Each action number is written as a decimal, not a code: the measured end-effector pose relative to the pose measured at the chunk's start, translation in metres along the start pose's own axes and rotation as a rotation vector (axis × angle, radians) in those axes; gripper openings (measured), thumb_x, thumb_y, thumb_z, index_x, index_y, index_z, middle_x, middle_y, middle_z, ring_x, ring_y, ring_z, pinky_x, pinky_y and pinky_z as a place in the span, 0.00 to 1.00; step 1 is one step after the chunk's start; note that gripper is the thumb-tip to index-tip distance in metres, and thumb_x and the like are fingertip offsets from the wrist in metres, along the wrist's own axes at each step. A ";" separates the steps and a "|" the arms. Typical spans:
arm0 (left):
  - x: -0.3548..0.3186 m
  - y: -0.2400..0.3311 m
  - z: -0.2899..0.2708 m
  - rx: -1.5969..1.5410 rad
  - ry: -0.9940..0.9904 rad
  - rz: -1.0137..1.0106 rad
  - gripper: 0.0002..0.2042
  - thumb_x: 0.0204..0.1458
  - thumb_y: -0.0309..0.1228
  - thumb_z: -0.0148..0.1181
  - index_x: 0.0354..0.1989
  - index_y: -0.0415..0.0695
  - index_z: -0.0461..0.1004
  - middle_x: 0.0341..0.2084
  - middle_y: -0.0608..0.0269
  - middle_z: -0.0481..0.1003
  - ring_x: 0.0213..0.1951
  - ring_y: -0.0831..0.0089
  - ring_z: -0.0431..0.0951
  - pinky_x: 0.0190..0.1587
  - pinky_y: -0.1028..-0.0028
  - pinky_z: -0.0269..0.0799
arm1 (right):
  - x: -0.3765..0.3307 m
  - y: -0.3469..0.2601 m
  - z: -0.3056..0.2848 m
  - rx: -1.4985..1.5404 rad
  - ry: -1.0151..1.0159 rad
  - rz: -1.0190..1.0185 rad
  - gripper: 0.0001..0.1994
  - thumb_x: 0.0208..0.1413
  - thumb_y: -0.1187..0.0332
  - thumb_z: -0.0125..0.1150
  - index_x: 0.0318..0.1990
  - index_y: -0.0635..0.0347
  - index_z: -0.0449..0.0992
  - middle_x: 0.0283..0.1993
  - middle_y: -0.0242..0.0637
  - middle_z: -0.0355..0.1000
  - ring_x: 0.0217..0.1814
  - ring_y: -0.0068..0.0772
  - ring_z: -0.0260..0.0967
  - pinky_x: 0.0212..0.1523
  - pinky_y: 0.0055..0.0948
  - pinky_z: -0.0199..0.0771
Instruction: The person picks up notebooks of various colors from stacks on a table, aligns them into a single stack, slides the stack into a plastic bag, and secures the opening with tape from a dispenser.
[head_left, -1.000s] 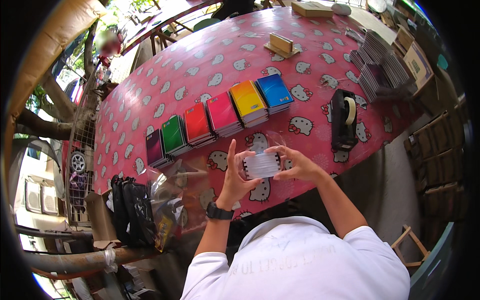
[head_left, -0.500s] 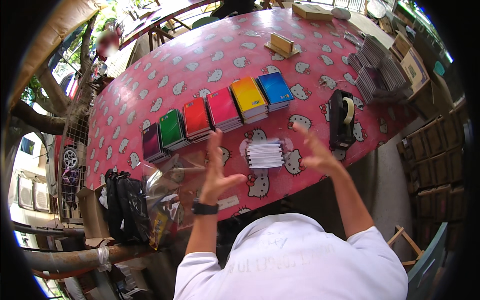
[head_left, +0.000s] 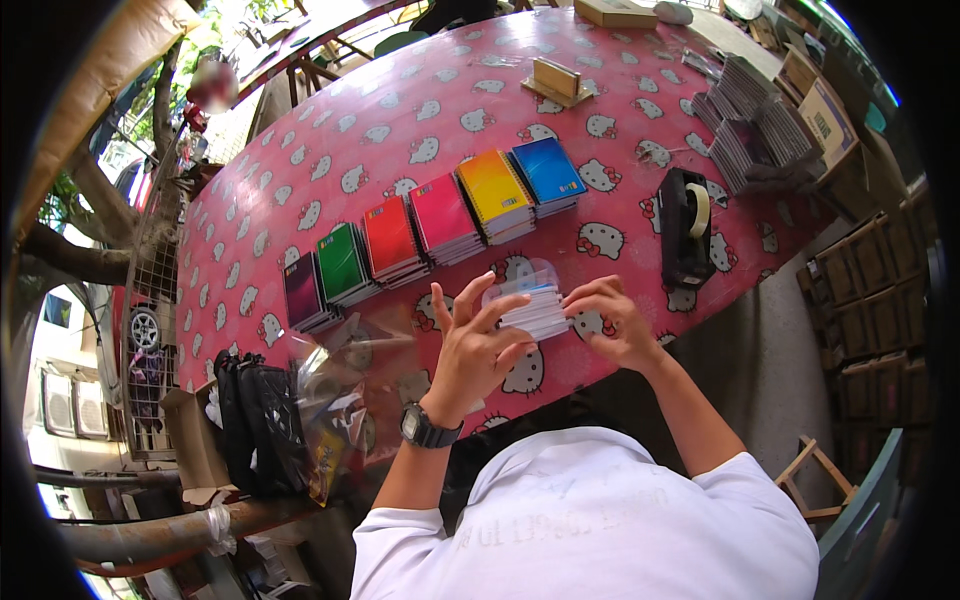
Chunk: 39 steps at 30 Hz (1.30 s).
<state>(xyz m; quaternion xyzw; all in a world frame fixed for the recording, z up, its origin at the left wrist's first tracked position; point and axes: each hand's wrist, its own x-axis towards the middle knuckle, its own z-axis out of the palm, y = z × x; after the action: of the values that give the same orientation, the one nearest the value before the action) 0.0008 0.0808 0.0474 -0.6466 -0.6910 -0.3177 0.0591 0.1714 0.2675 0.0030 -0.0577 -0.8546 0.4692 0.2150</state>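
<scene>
A small stack of spiral notebooks, its white page edges showing, sits on the table in front of me with clear plastic around it. At its left side is my left hand, thumb and one finger curled onto the stack while the other fingers are raised and spread. My right hand has thumb and fingertips bent together against the right edge. Whether the fingertips hold the paper or the plastic is hard to make out. Beyond lies a row of notebook stacks: purple, green, red, pink, yellow and blue.
A black tape dispenser stands to the right. Farther off are a wooden stand and dark notebook piles. Clear plastic bags and a black bag lie at the left edge of the pink patterned table.
Both hands have come down and inward from being spread apart above the table, and now touch the sides of the small notebook stack.
</scene>
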 end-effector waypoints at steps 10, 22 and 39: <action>-0.044 -0.030 0.026 -0.226 0.073 -0.130 0.20 0.41 0.23 0.53 0.47 0.48 0.74 0.51 0.61 0.71 0.60 0.55 0.62 0.61 0.57 0.52 | 0.011 -0.003 0.008 -0.182 -0.228 -0.087 0.35 0.22 0.79 0.54 0.47 0.38 0.78 0.65 0.24 0.59 0.71 0.42 0.41 0.67 0.44 0.40; -0.012 -0.025 0.039 -0.205 -0.321 -0.079 0.38 0.30 0.21 0.58 0.58 0.61 0.67 0.63 0.73 0.59 0.69 0.52 0.40 0.65 0.44 0.36 | 0.013 -0.003 -0.002 -0.076 -0.195 -0.107 0.32 0.26 0.76 0.60 0.50 0.46 0.76 0.68 0.36 0.54 0.73 0.46 0.39 0.69 0.48 0.36; -0.023 -0.004 0.054 -0.184 -0.135 -0.120 0.33 0.33 0.34 0.66 0.56 0.62 0.69 0.61 0.71 0.61 0.62 0.48 0.54 0.60 0.41 0.45 | -0.080 0.143 -0.143 -0.326 0.867 0.697 0.16 0.50 0.55 0.64 0.32 0.61 0.79 0.31 0.37 0.75 0.42 0.35 0.67 0.47 0.36 0.65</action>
<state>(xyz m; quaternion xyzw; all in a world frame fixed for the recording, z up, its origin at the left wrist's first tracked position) 0.0182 0.0891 -0.0081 -0.6269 -0.6987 -0.3383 -0.0663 0.2889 0.4343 -0.0737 -0.5550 -0.6802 0.3080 0.3668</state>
